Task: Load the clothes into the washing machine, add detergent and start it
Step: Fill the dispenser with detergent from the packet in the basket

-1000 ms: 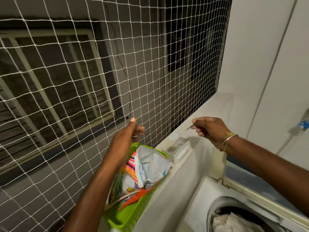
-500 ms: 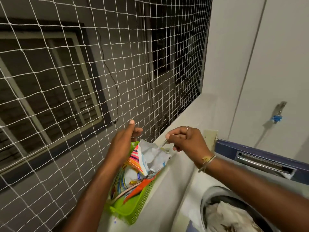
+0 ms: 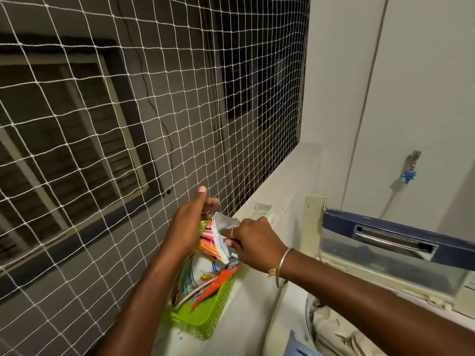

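- The left hand [image 3: 187, 227] pinches the top edge of the detergent packet [image 3: 210, 250], thumb raised — fingers closed on the foil.
- The right hand [image 3: 254, 242] reaches into the packet's open mouth; its fingertips are hidden inside, so whether they grip anything cannot be told.
- The packet stands in a green basket [image 3: 205, 317] on the ledge [image 3: 272, 191], beside the white netting [image 3: 128, 150].
- The washing machine [image 3: 385, 258] sits to the right, lid up, clothes [image 3: 331, 330] in the drum.
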A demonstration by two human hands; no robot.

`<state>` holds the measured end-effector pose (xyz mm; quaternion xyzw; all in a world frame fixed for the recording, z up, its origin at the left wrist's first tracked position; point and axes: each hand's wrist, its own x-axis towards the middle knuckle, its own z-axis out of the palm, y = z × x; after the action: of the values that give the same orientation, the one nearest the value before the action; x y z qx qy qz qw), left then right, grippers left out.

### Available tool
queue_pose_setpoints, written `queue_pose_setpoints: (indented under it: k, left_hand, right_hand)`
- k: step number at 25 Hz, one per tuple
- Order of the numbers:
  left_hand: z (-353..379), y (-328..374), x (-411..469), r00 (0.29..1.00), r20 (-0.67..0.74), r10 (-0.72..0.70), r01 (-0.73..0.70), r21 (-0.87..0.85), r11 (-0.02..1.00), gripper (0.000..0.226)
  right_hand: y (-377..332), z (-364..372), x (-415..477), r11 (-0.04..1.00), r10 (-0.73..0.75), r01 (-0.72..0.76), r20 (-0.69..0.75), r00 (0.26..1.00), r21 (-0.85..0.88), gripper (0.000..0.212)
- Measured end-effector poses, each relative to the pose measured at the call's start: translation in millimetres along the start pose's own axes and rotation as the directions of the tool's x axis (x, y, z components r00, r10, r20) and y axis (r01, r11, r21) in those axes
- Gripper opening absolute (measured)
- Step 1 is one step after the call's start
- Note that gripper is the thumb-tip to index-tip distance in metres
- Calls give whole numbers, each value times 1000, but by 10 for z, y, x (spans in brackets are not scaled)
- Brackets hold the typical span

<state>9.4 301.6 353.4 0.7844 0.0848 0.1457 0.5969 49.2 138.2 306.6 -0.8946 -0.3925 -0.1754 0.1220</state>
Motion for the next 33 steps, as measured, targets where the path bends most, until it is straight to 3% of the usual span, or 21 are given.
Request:
queue_pose_setpoints:
  k: [3,6,10,13,18,21,24,29,33]
  left_hand:
    - [0,13,-3,1000,10,5,-5,21,1000,57]
    - [1,47,15,1000,12,12,-13,31,999,62]
    - [115,201,86,998,37,53,-55,60,997,55]
    - [286,414,290,997,65,45,-55,145,988,58]
    - [722,614,789,993,98,-68,40,258,965,28]
    - [1109,645,1046,984,98,-151,87,476,875,32]
    - [1390,574,1214,974,28,-226,169,573,802,32]
    - [1850,210,1154,963,-196,-184,259,497,828,33]
    - [2128,-344,990,897,-340,-281,418,451,789,58]
  right_hand:
    - [41,-76,15,997,-45,43,28,999,66,31]
    - [177,-146,14,971,42,-36,-24,999,235,31]
    - [346,-333,85,862,180,-109,-97,979,495,19]
    - [562,-413,234,752,283,-181,-62,957,634,16]
    - [1018,-328,477,644,383,-277,12,923,713,17]
    - [1297,-198,573,572,467,-378,90,880,728,9]
    - [1636,8,636,568,533,-475,140,835,672,6]
    - [2138,350,646,596,562,-588,239,792,547,26]
    - [2242,519,616,683,483,-559,284,828,470,41]
